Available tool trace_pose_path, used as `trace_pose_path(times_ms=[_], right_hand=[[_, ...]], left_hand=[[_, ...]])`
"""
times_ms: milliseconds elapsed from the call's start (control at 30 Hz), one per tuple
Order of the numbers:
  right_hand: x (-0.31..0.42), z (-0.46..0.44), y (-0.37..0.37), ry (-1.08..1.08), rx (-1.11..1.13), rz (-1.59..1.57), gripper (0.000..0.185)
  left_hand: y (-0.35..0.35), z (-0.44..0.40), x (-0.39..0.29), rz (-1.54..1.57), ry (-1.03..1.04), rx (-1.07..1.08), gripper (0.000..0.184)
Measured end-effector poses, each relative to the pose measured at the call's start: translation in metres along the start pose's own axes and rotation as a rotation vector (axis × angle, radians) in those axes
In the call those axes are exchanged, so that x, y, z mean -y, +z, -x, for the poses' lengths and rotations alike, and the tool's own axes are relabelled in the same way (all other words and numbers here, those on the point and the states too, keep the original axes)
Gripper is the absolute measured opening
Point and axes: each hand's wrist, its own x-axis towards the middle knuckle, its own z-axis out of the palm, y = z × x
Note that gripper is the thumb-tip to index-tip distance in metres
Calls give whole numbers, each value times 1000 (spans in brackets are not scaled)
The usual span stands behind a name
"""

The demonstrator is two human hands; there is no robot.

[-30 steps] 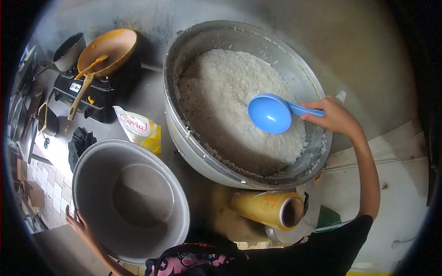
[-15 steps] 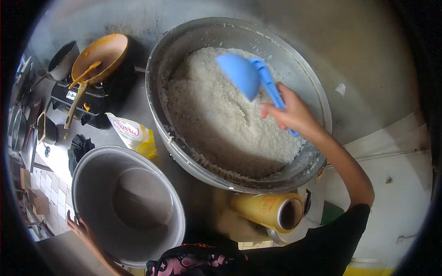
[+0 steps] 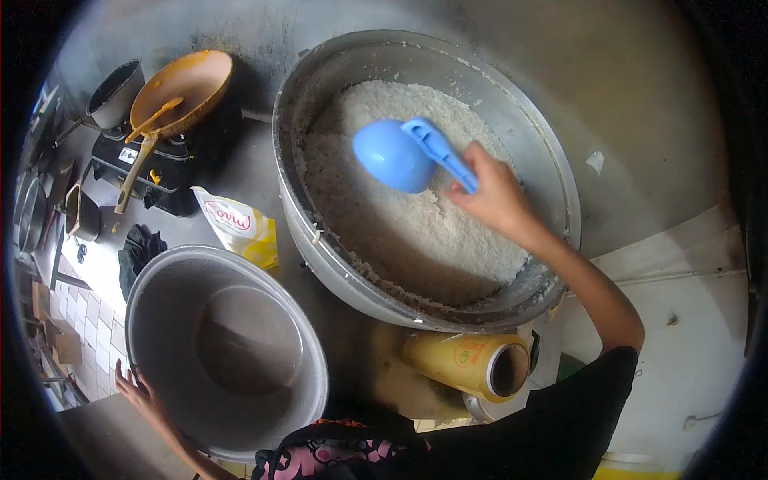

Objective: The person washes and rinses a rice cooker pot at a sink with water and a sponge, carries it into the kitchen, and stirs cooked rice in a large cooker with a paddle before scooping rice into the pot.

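Note:
My right hand point(image 3: 492, 192) grips the handle of a blue plastic scoop point(image 3: 392, 156) above a large metal pot point(image 3: 292, 216). The scoop's rounded outside faces me, so what is inside it is hidden. White cooked rice point(image 3: 448, 240) fills much of the pot below, with grains stuck to the walls. At lower left, my left hand point(image 3: 144, 400) holds the near left side of a smaller grey pot point(image 3: 308, 376), fingers at its rim. Its inside shows a bare bottom with a dull, wet-looking shine.
A yellow-and-white packet point(image 3: 236, 224) stands between the pots. Behind it, an orange-stained pan point(image 3: 180, 88) with a spatula rests on a black portable stove point(image 3: 148, 168). A yellow roll point(image 3: 456, 360) lies in front of the rice pot. A black cloth point(image 3: 140, 256) is bunched at left.
The scoop has moved left and slightly down over the rice, turning so its round back shows more. The view has shifted slightly. My left hand stays at the grey pot.

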Motion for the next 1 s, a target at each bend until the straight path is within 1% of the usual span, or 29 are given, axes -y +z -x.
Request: trace_pose_path(times_ms=[33, 100, 167, 233, 267, 300, 333, 367, 400, 433, 467, 533, 567, 600, 633, 667, 700, 733, 767, 800, 833, 867, 933, 967, 1000], right_hand=[[-4, 5, -12, -23, -21, -18, 32], [-4, 27, -45, -10, -179, -83, 33], [1, 66, -84, 36, -403, -65, 34], [2, 116, -118, 304, -604, -69, 32], [-4, 138, -129, 334, -616, -49, 32], [-9, 164, -140, 370, -732, -24, 30], [-11, 188, -148, 410, -848, 9, 29], [-13, 208, -153, 449, -867, 36, 29], [-17, 223, -157, 517, -816, 69, 27], [-21, 238, -159, 581, -764, 93, 25], [-27, 249, -159, 597, -778, 100, 25], [-37, 265, -158, 535, -741, -15, 22], [-35, 268, -156, 538, -759, -18, 20], [-35, 267, -155, 535, -762, -24, 20], [-35, 264, -153, 451, -797, -29, 19], [-34, 261, -150, 368, -831, -35, 19], [-31, 259, -145, 365, -829, -45, 19], [-24, 256, -138, 316, -822, -16, 16], [-15, 249, -128, 260, -807, 1, 13], [4, 245, -119, 314, -711, -63, 12], [25, 249, -102, 358, -602, -132, 13], [50, 255, -49, 251, -418, -107, 25], [96, 239, -7, -11, 35, -241, 44], [97, 230, 32, -179, 177, -401, 53], [119, 213, 55, -218, 398, -427, 56]], left_hand=[[-1, 0, 0, -30, -5, 0, 41], [-4, -2, 7, -56, -2, 14, 40], [-3, -2, 26, -26, 33, 56, 38], [-1, -2, 23, -63, 42, 58, 38], [0, -4, 21, -105, 55, 52, 37], [1, -6, 17, -127, 33, 57, 38], [1, -9, 18, -111, 66, 101, 38], [2, -12, 24, -174, 84, 92, 39], [3, -15, 31, -239, 100, 74, 39], [6, -21, 43, -284, 168, 60, 41], [9, -24, 48, -271, 185, 66, 41], [8, -29, 59, -133, 161, 87, 42], [8, -32, 65, -133, 166, 82, 42], [7, -34, 71, -68, 132, 146, 43], [5, -35, 74, -4, 98, 210, 44], [-2, -28, 51, -9, 98, 204, 44], [-8, -19, 28, 135, 17, 248, 44], [-13, -15, 10, 277, -69, 284, 44], [-9, -15, 19, 368, -58, 288, 44], [-19, -4, -27, 496, -319, 320, 42], [-8, -13, 27, 481, -87, 420, 41], [-24, -2, -14, 455, -264, 359, 39], [-22, -1, -2, 538, -221, 331, 38], [-21, 0, -12, 501, -214, 273, 37], [-19, 3, -23, 472, -206, 224, 36]])
